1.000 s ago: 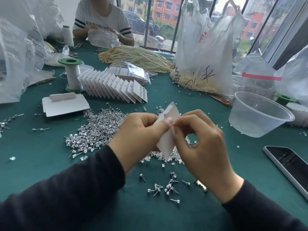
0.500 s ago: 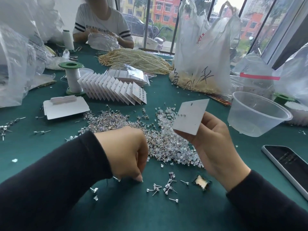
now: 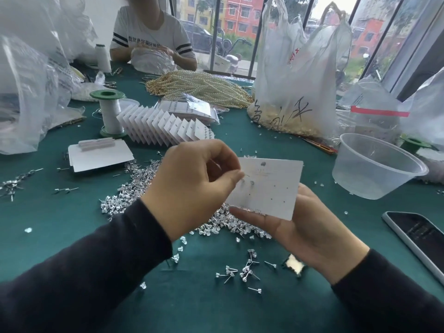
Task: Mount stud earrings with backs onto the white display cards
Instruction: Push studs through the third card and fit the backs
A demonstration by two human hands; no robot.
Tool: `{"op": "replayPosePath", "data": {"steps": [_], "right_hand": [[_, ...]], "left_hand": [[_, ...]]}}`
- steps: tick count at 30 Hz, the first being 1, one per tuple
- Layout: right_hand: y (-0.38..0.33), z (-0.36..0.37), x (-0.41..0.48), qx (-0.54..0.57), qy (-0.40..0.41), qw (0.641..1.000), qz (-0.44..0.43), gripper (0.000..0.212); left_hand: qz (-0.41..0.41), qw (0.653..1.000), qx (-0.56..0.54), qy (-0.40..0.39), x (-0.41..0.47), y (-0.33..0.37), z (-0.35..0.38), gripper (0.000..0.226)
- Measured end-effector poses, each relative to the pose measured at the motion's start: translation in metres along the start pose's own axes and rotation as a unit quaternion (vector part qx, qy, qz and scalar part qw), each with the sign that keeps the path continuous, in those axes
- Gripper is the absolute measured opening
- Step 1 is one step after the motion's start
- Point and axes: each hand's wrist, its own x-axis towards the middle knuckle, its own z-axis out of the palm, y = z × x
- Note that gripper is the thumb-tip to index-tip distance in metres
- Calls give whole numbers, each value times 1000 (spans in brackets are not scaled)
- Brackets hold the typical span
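My right hand (image 3: 310, 227) holds a white display card (image 3: 271, 188) from below, face up, with small holes and at least one stud in it. My left hand (image 3: 194, 188) is at the card's left edge, thumb and forefinger pinching a stud earring (image 3: 243, 177) against the card. A big pile of silver stud earrings (image 3: 127, 198) lies on the green table under and left of my hands. A few loose studs (image 3: 242, 272) and clear backs (image 3: 176, 257) lie near the front.
A fanned row of filled cards (image 3: 165, 128) and a stack of blank cards (image 3: 101, 156) sit at the left. A clear plastic bowl (image 3: 374, 164) and a phone (image 3: 418, 236) are at the right. Plastic bags, pearl strands (image 3: 201, 86), a thread spool (image 3: 109, 114); another person sits opposite.
My left hand rose from the table, where it picked at loose studs, to the card's left edge. My right hand turned the card face up and lowered it a little.
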Motion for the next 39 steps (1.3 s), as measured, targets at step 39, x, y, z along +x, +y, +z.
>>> {"op": "replayPosePath", "data": {"steps": [39], "right_hand": [[9,0,-3,-278,196,900,-272,14]], "left_hand": [[20,999,-34,-14,-16,8,20,44]]}}
